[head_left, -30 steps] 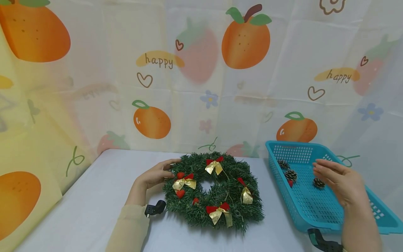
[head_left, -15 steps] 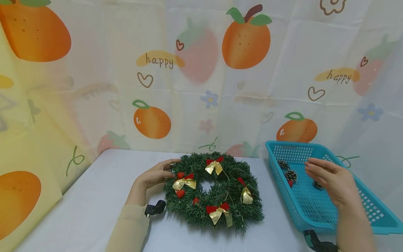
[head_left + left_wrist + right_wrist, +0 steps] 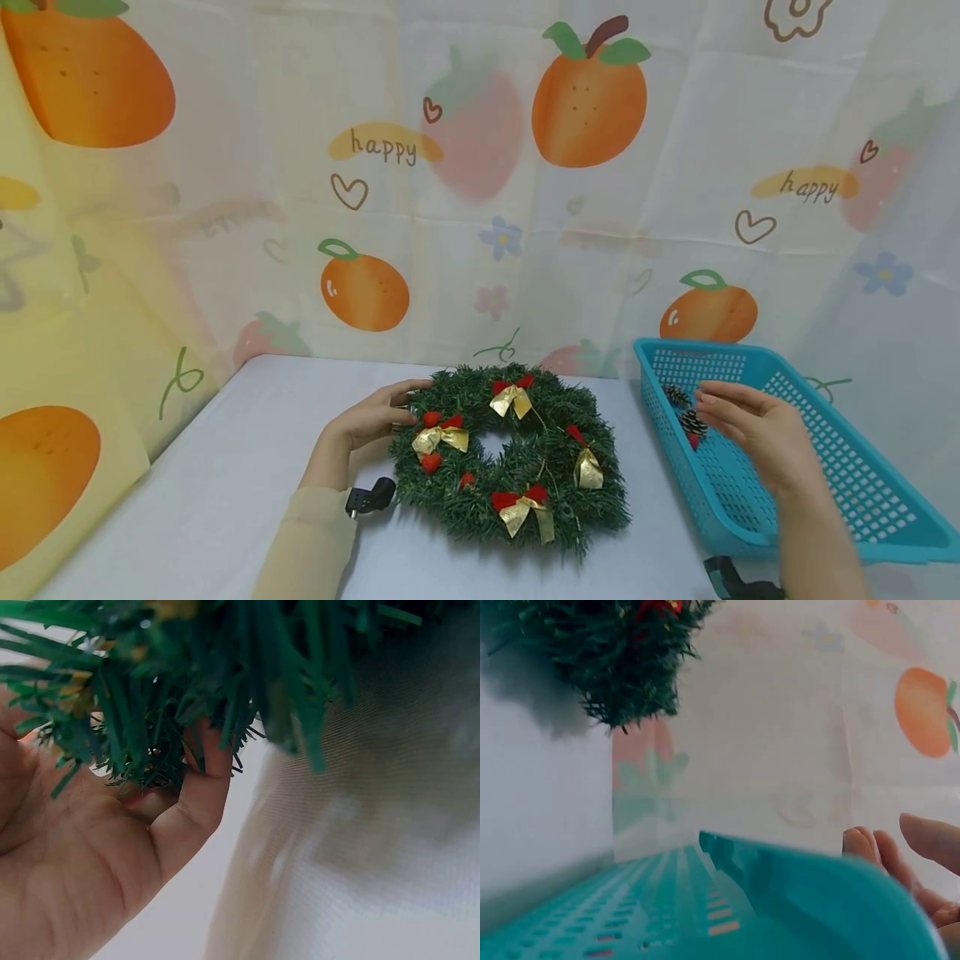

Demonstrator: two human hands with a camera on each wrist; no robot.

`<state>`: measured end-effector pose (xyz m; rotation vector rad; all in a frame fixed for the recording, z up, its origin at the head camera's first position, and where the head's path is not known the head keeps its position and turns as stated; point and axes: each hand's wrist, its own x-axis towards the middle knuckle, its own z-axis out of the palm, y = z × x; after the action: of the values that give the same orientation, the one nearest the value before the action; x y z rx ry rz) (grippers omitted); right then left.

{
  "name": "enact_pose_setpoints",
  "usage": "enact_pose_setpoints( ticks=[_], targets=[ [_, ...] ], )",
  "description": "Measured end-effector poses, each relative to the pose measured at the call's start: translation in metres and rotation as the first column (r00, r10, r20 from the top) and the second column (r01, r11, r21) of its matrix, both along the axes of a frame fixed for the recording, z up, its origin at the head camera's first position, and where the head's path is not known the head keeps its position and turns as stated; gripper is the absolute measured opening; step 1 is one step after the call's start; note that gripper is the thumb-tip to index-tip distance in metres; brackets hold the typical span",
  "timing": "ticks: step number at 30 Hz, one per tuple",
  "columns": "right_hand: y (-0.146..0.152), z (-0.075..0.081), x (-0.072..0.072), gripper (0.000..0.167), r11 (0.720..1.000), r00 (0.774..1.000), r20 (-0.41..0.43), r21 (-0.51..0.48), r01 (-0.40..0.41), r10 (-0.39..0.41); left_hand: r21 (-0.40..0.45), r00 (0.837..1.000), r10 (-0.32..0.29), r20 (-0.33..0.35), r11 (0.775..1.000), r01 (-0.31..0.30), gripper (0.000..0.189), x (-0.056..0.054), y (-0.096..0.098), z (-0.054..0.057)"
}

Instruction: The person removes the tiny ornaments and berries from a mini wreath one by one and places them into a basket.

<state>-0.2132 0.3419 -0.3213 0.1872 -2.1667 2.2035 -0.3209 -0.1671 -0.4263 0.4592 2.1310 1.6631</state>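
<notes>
A green Christmas wreath (image 3: 585, 500), with red-and-gold bows and small red ornaments, lies on the white table. My left hand (image 3: 367, 421) grips its left edge, and in the left wrist view curled fingers (image 3: 191, 810) reach in among the green needles. Over the blue plastic basket (image 3: 678, 479) on the right hovers my right hand (image 3: 765, 437), its fingers slightly bent. I see nothing between thumb and fingers (image 3: 862, 844) in the right wrist view. Pine cones (image 3: 692, 423) and a red piece (image 3: 693, 442) lie by the basket's left wall, close to the right fingertips.
The basket's raised perforated walls stand around the right hand. A cloth backdrop (image 3: 480, 275) printed with fruit hangs behind the table (image 3: 225, 483). A black wrist camera (image 3: 371, 496) sits on the left wrist, and another (image 3: 738, 579) is near the basket's front edge.
My right hand has moved left across the basket, toward the pine cones by its left wall. It now covers the separate pine cone. The left hand and the wreath have stayed put.
</notes>
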Motion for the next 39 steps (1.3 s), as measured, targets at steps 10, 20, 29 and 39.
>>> enact_pose_setpoints(
  ticks=[10, 20, 29, 39],
  targets=[
    [-0.021, -0.004, -0.001, 0.024, 0.993, 1.000, -0.004, 0.121, 0.008, -0.007, -0.010, 1.000, -0.004, -0.002, 1.000, 0.004, 0.071, 0.000, 0.001, 0.001],
    [-0.041, -0.006, -0.001, 0.041, 0.956, 1.000, 0.013, 0.294, 0.002, -0.007, 0.001, 1.000, -0.004, -0.002, 1.000, 0.004, 0.070, -0.001, -0.001, -0.002],
    [-0.060, -0.009, 0.001, 0.050, 0.959, 0.999, 0.025, 0.283, -0.034, 0.028, -0.010, 1.000, -0.008, -0.003, 1.000, 0.008, 0.071, -0.002, -0.001, -0.003],
    [-0.081, -0.008, 0.005, 0.052, 0.955, 0.997, 0.025, 0.289, -0.072, 0.068, -0.009, 1.000, 0.001, -0.005, 1.000, -0.001, 0.070, -0.003, 0.000, -0.002]
  ],
)
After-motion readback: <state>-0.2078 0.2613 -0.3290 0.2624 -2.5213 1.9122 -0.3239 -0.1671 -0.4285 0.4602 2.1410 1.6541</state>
